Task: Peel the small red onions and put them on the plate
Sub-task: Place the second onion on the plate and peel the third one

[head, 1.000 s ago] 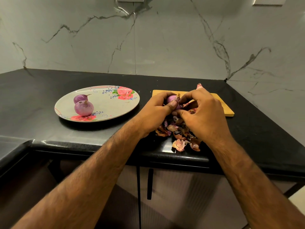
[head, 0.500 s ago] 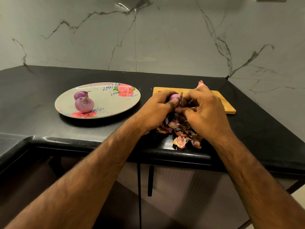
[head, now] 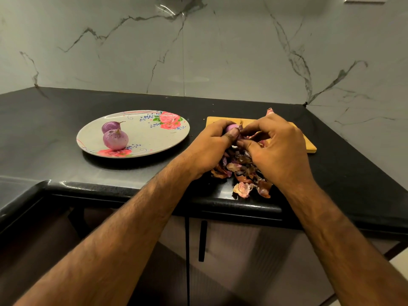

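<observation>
The hands have drawn closer together over the last second, while the two peeled onions (head: 115, 139) on the plate (head: 172, 142) have not moved. The left hand (head: 209, 146) holds a small red onion (head: 231, 128) just above the near edge of the wooden cutting board (head: 309, 147), its fingers curled round the bulb and the thumb pressed against its side. The right hand (head: 278, 149) has its fingers bent inward, with thumb and forefinger apparently pinching a loose skin (head: 254, 135) at the bulb.

The onion is likely light and firm, with a slick surface once bared. Its outer skin is papery and brittle and tears in flakes, so the best hold is probably a cradle round the body with the pulling done at the stem tip.

Most of the bulb is hidden behind both hands, and how much skin remains cannot be told. A pile of peelings (head: 240, 171) lies under the wrists on the black counter (head: 55, 120). Whether any unpeeled onions wait behind the right hand is unclear.
</observation>
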